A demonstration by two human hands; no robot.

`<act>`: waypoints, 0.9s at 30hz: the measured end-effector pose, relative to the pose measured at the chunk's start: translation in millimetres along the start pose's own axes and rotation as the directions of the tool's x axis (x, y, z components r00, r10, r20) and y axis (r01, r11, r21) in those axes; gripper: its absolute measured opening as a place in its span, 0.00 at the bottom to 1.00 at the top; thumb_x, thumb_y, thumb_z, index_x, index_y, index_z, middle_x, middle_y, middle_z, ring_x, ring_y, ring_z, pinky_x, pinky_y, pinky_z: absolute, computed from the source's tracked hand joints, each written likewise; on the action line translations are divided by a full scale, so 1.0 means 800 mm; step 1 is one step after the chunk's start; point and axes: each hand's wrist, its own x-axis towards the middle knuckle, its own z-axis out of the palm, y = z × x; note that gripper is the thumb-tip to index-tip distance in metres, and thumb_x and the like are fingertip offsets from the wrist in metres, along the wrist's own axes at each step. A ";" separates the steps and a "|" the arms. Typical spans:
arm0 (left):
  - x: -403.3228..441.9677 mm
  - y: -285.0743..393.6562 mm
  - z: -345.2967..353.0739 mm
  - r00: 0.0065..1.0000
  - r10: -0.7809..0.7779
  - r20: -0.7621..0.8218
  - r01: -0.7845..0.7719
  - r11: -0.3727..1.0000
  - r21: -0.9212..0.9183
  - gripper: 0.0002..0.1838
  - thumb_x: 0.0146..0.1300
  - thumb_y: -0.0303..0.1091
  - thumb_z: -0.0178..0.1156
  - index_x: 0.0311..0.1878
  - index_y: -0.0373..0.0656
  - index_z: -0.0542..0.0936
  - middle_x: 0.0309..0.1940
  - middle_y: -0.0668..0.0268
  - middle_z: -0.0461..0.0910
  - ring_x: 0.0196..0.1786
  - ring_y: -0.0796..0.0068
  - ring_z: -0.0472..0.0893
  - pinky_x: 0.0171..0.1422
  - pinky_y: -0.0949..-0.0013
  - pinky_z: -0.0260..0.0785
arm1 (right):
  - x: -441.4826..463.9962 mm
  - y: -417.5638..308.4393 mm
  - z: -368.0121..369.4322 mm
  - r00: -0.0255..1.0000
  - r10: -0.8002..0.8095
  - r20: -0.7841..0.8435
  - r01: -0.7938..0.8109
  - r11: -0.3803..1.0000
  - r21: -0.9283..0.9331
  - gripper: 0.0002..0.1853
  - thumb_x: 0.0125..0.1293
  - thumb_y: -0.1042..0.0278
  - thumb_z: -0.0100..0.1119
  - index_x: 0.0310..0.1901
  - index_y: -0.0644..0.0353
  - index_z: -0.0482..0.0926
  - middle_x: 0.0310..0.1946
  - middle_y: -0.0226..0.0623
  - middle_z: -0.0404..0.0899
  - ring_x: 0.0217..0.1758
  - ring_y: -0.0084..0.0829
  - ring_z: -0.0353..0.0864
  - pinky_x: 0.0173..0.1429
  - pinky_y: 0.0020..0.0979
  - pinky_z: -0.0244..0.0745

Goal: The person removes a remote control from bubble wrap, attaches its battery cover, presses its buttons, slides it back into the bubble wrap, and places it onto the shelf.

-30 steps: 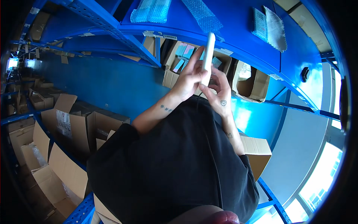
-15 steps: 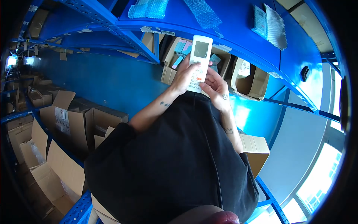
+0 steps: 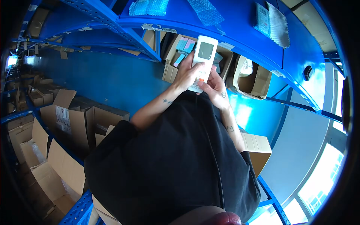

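A white remote control (image 3: 206, 52) with a grey screen and an orange button is held up in front of my chest, its screen end pointing away from me. My left hand (image 3: 186, 75) wraps its left side, with the thumb lying across the keys. Around the lower right side closes my right hand (image 3: 214, 88), its thumb on the keys near the orange button. Some of the fingers are hidden behind the remote. Beyond it, below the shelf, stands an open cardboard box (image 3: 170, 72) with pink and blue packets inside.
A blue shelf (image 3: 240, 41) ahead carries bubble-wrap pouches (image 3: 149, 7) and a small black object (image 3: 307, 73). Another open carton (image 3: 258, 84) holds a white item. Open cardboard boxes (image 3: 75, 120) fill the left side, and a blue rack beam (image 3: 77, 210) runs at lower left.
The remote has tilted slightly, its top end shifting right. My right thumb has moved a little left and up over the keys, towards the orange button. Both hands keep their hold.
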 end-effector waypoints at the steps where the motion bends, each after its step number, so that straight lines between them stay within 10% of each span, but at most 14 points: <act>1: 0.000 0.001 -0.001 1.000 0.000 0.001 0.000 1.000 0.002 0.26 0.66 0.26 0.45 0.69 0.40 0.63 0.48 0.49 0.82 0.46 0.62 0.84 0.49 0.67 0.77 | 0.000 0.001 0.002 1.000 -0.002 0.000 0.002 1.000 0.002 0.25 0.65 0.80 0.59 0.63 0.68 0.66 0.48 0.46 0.80 0.47 0.32 0.82 0.51 0.27 0.78; 16: 0.001 0.003 0.003 0.986 0.007 0.167 0.000 0.999 -0.042 0.27 0.67 0.26 0.43 0.69 0.38 0.57 0.54 0.50 0.79 0.55 0.59 0.81 0.58 0.62 0.73 | 0.003 0.012 0.011 0.978 0.069 -0.199 -0.076 0.997 -0.031 0.24 0.71 0.68 0.49 0.67 0.64 0.65 0.49 0.42 0.78 0.47 0.26 0.78 0.51 0.24 0.72; 27: 0.041 -0.037 0.017 0.828 -0.073 0.556 0.120 0.992 -0.049 0.38 0.60 0.23 0.45 0.75 0.43 0.48 0.67 0.47 0.65 0.67 0.52 0.70 0.70 0.52 0.62 | -0.012 0.032 -0.013 0.885 -0.186 -0.427 0.193 0.981 -0.026 0.24 0.71 0.69 0.46 0.67 0.63 0.64 0.51 0.43 0.76 0.46 0.29 0.76 0.49 0.27 0.73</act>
